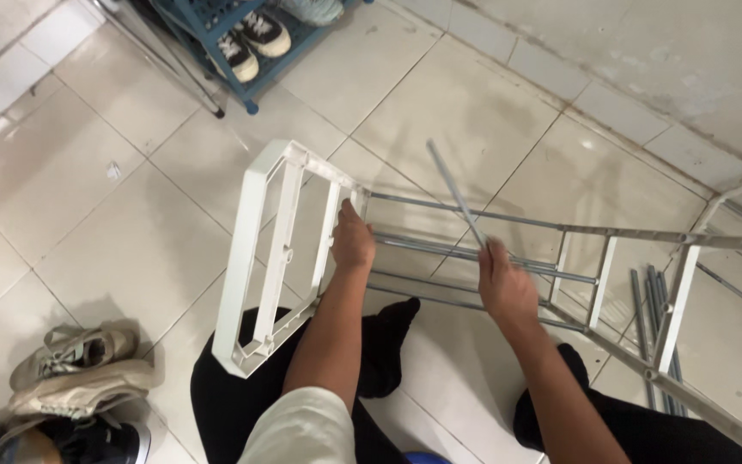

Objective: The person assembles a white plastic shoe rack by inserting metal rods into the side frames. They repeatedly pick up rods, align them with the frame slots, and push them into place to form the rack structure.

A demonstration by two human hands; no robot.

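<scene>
Partly blurred, the rod (457, 193) blocks neither of the hands.

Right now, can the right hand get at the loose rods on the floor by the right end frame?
Probably not. The right hand is shut on a metal rod, and the rack's rails run between it and the loose rods.

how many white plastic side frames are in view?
2. One white side frame stands at the left, gripped by the left hand. The other white side frame is at the right, partly cut off by the picture's edge. More may lie outside the picture.
</scene>
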